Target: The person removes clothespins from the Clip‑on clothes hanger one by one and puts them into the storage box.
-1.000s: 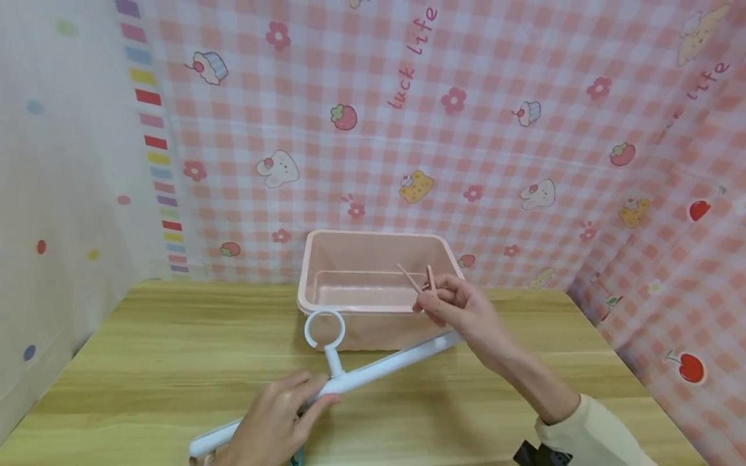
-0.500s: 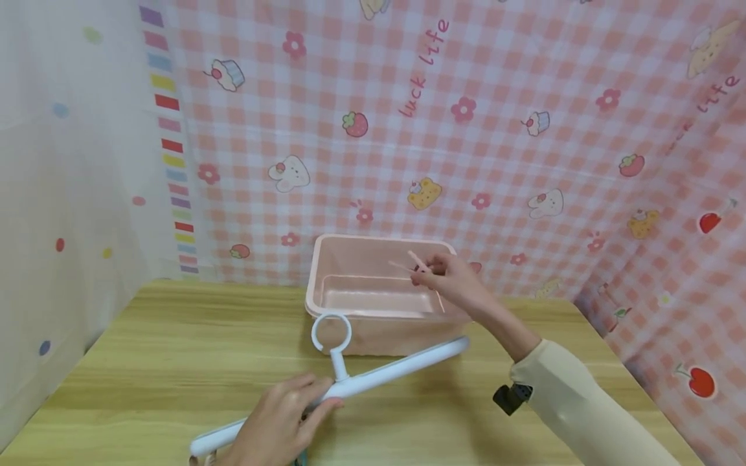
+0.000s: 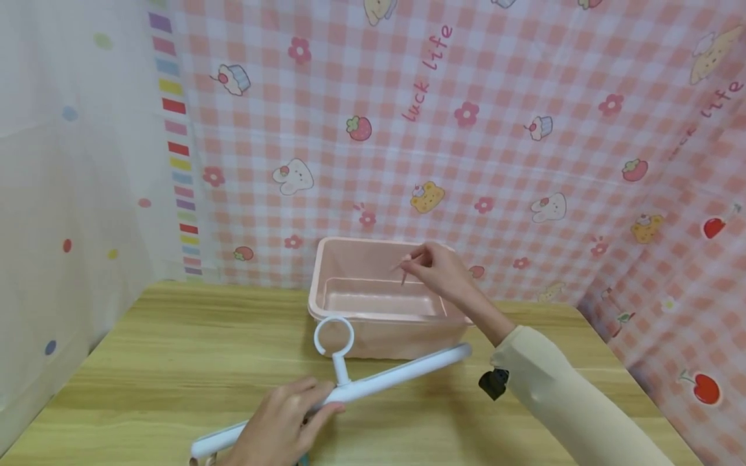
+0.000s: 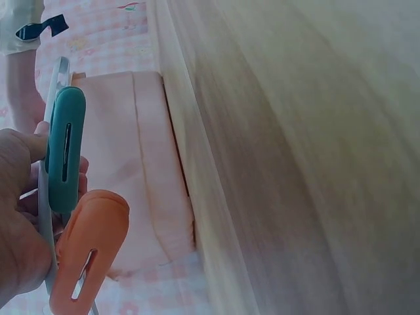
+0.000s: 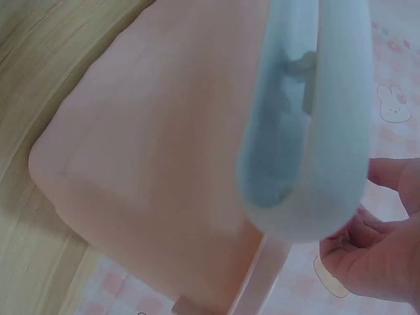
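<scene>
My left hand [image 3: 285, 421] grips a pale blue bar hanger [image 3: 402, 372] with a ring hook, near its middle. The hanger slants over the table, its right end in front of the pink bin [image 3: 390, 336]. In the left wrist view a teal clip [image 4: 67, 147] and an orange clip [image 4: 98, 239] hang at the hanger beside the left hand. My right hand [image 3: 440, 268] is over the bin and pinches a slim pink clip [image 3: 405, 277] between thumb and fingers. In the right wrist view the hanger's rounded end [image 5: 308, 216] partly covers that hand, and the clip is hidden.
The bin stands at the back of the wooden table [image 3: 192, 362], close to a checked curtain [image 3: 361, 168]. Another curtain [image 3: 688, 291] closes the right side, and a pale one [image 3: 81, 291] the left. A black device [image 3: 494, 383] sits at the right sleeve.
My right hand has moved left, away from the hanger's right end and farther over the bin, and the pink clip in it has turned to point down. The left hand keeps its hold on the hanger.
</scene>
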`<act>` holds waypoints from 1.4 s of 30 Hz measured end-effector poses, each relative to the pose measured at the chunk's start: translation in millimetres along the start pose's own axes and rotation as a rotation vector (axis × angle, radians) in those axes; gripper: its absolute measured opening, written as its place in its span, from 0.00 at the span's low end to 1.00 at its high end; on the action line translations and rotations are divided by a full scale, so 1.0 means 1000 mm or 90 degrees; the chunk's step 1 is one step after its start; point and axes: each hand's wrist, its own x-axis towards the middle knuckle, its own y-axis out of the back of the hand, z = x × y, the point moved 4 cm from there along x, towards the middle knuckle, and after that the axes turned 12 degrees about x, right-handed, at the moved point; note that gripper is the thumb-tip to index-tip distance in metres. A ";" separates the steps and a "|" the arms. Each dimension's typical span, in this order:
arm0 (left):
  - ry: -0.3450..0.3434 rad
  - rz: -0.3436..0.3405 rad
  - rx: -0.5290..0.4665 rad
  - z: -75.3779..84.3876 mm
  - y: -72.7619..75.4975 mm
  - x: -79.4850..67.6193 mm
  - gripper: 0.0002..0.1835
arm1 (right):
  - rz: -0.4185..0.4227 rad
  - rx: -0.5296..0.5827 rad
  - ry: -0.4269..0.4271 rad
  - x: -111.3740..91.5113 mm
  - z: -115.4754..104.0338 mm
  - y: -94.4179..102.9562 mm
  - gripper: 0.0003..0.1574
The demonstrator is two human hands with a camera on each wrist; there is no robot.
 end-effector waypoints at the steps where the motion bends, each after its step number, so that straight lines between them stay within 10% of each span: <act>1: 0.000 -0.001 -0.003 0.000 0.000 0.000 0.03 | 0.005 0.000 0.001 -0.001 0.000 0.001 0.22; 20: -0.013 0.003 0.027 0.002 -0.003 -0.002 0.04 | 0.014 -0.036 0.056 -0.027 -0.013 0.005 0.25; 42: -0.009 0.020 0.018 0.009 0.006 0.001 0.04 | -0.052 0.067 0.126 -0.109 -0.011 0.012 0.18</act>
